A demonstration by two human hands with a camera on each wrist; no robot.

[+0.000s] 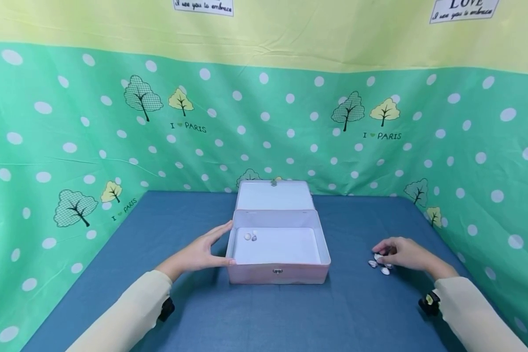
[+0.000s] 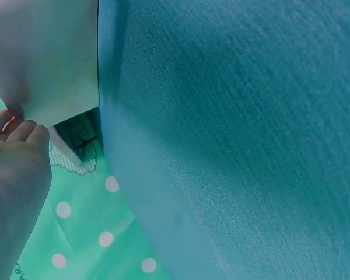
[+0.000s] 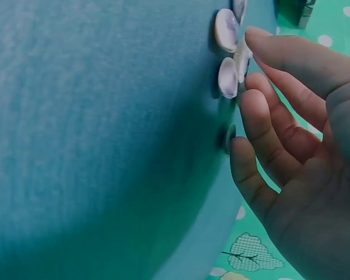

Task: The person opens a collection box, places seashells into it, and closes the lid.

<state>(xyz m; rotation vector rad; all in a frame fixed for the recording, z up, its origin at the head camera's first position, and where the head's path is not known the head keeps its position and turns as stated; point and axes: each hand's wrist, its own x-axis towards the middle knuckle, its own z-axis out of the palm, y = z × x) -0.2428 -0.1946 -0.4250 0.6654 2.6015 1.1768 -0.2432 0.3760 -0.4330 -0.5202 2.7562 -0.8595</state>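
A pale pink-lilac box [image 1: 277,274] stands with its lid [image 1: 275,194] raised at the back. Inside, a few small seashells [image 1: 248,236] lie at the left of the white floor. My left hand [image 1: 201,250] is spread along the box's left side, thumb at the front corner; in the left wrist view its fingers [image 2: 38,137] touch the box wall [image 2: 52,64]. To the right, my right hand [image 1: 402,252] is over a small pile of seashells [image 1: 385,270]. Its thumb and index finger appear to pinch one seashell [image 3: 243,55], partly hidden by the fingertips. Other shells [image 3: 226,30] lie beside it.
A blue cloth [image 1: 268,318] covers the table. Behind and at both sides hangs a green dotted curtain [image 1: 255,107] with printed trees, and the raised lid stands close to it. A small metal clasp [image 1: 277,271] is on the box's front.
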